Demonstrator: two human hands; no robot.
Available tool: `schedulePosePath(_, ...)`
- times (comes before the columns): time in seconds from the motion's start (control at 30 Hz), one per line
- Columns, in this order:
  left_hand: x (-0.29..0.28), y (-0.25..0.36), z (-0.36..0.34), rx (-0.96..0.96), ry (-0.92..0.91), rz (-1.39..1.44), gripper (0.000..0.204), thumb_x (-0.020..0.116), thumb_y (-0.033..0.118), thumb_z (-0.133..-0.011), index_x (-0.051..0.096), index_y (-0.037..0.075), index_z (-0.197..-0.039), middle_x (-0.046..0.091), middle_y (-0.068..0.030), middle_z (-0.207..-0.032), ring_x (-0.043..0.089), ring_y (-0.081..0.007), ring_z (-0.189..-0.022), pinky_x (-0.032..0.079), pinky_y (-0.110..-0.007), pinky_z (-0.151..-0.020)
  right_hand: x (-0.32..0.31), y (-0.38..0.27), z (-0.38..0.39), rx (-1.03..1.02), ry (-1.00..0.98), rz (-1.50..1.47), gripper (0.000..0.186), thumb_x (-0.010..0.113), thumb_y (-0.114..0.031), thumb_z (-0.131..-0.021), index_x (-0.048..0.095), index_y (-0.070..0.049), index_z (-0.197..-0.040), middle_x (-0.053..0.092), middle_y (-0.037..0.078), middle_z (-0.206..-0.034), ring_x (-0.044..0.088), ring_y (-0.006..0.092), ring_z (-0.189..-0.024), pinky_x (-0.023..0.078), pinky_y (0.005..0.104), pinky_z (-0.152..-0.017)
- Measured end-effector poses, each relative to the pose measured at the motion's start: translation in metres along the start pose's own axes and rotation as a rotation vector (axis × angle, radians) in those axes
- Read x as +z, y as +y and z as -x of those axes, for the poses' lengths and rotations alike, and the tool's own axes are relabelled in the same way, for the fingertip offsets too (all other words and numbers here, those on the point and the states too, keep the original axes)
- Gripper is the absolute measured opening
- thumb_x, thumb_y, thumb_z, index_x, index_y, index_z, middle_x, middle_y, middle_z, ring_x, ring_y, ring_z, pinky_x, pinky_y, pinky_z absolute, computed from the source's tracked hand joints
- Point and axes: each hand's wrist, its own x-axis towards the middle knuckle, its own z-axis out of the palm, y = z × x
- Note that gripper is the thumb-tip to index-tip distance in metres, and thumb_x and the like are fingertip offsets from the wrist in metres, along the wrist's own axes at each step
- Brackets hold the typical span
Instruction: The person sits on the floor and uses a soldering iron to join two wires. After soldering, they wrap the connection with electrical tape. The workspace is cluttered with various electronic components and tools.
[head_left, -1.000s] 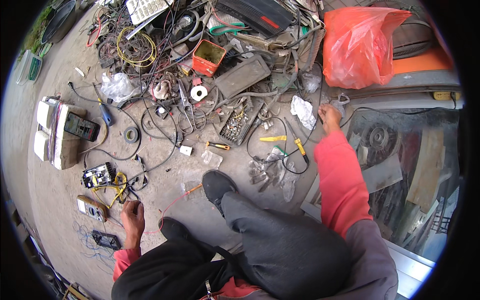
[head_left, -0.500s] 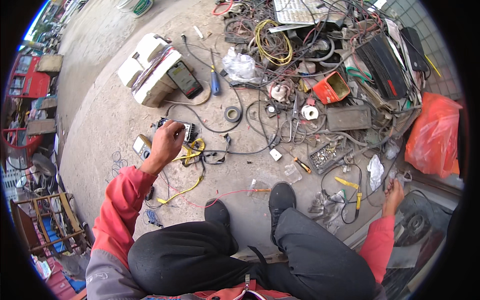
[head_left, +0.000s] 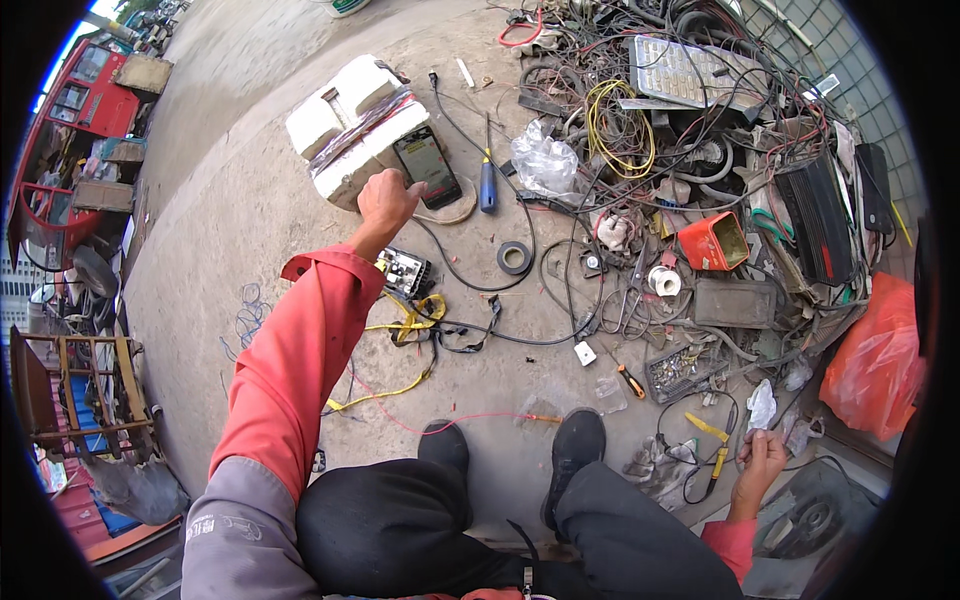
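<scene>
My left hand (head_left: 388,205) is stretched forward at the near side of a white foam block (head_left: 345,165). A lit smartphone (head_left: 428,172) leans on that block, right beside my thumb. The left fingers are curled, and anything inside them is hidden. Just nearer than this hand lies a small open electronic module (head_left: 403,270) with a yellow-taped cable (head_left: 418,315). My right hand (head_left: 762,462) is low at the right with fingers pinched together; I cannot make out what they hold. Crumpled white plastic (head_left: 761,405) lies just beyond it.
A blue screwdriver (head_left: 487,188) and black tape roll (head_left: 514,259) lie mid-floor. Tangled cables (head_left: 620,130), an orange box (head_left: 714,243), a solder spool (head_left: 664,281) and a tray of small parts (head_left: 685,372) crowd the right. An orange bag (head_left: 875,355) stands at far right.
My left hand has moved forward from above the electronic module to the foam block and phone. The view has shifted. My left sleeve now covers where the multimeter lay.
</scene>
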Motion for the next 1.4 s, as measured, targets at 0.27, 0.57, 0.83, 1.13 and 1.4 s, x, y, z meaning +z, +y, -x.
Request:
schedulePosePath(0.27,0.012,0.008,-0.028,-0.039,-0.029,-0.093,0.051,0.077,0.048,-0.077,0.073,-0.001,-0.091,0.072,-0.0208,-0.094,0.070,-0.0364,-0.089,0.055,-0.044,-0.076,0.019,-0.011,0.012,-0.006,-0.075,0.020,0.020,0.057,-0.014,-0.096,0.054,-0.003,-0.080,0.057,0.005,-0.074,0.048,0.0073,-0.058,0.038,0.0226,-0.053)
schedulePosePath(0.57,0.013,0.017,-0.036,-0.074,-0.034,-0.088,0.048,0.076,0.046,-0.079,0.073,0.001,-0.093,0.072,-0.0212,-0.097,0.070,-0.0366,-0.093,0.055,-0.044,-0.079,0.023,-0.006,0.011,-0.010,-0.107,0.012,0.021,0.058,-0.015,-0.095,0.055,-0.002,-0.079,0.058,0.006,-0.075,0.048,0.0078,-0.058,0.038,0.0228,-0.053)
schedulePosePath(0.83,-0.014,0.014,-0.060,-0.235,0.110,0.083,0.049,0.064,0.047,-0.089,0.074,0.000,-0.088,0.071,-0.0246,-0.094,0.069,-0.0402,-0.091,0.053,-0.048,-0.080,0.024,-0.007,0.015,0.005,-0.117,0.009,0.020,0.059,-0.014,-0.095,0.055,-0.002,-0.080,0.059,0.007,-0.077,0.047,0.0077,-0.057,0.038,0.0225,-0.052)
schedulePosePath(1.13,-0.012,-0.005,-0.052,-0.223,0.183,0.181,0.053,0.061,0.051,-0.090,0.073,0.000,-0.080,0.070,-0.0241,-0.083,0.069,-0.0405,-0.082,0.053,-0.048,-0.075,0.033,-0.007,0.016,0.007,-0.149,0.033,0.019,0.060,-0.016,-0.096,0.057,-0.003,-0.082,0.059,0.006,-0.076,0.049,0.0072,-0.057,0.040,0.0219,-0.052)
schedulePosePath(1.4,-0.007,-0.013,-0.046,-0.229,0.144,0.200,0.052,0.060,0.051,-0.091,0.075,0.002,-0.083,0.071,-0.0238,-0.086,0.069,-0.0409,-0.084,0.053,-0.047,-0.076,0.034,-0.004,0.015,-0.002,-0.165,0.016,0.017,0.060,-0.013,-0.095,0.057,-0.002,-0.083,0.060,0.007,-0.078,0.050,0.0077,-0.057,0.041,0.0219,-0.051)
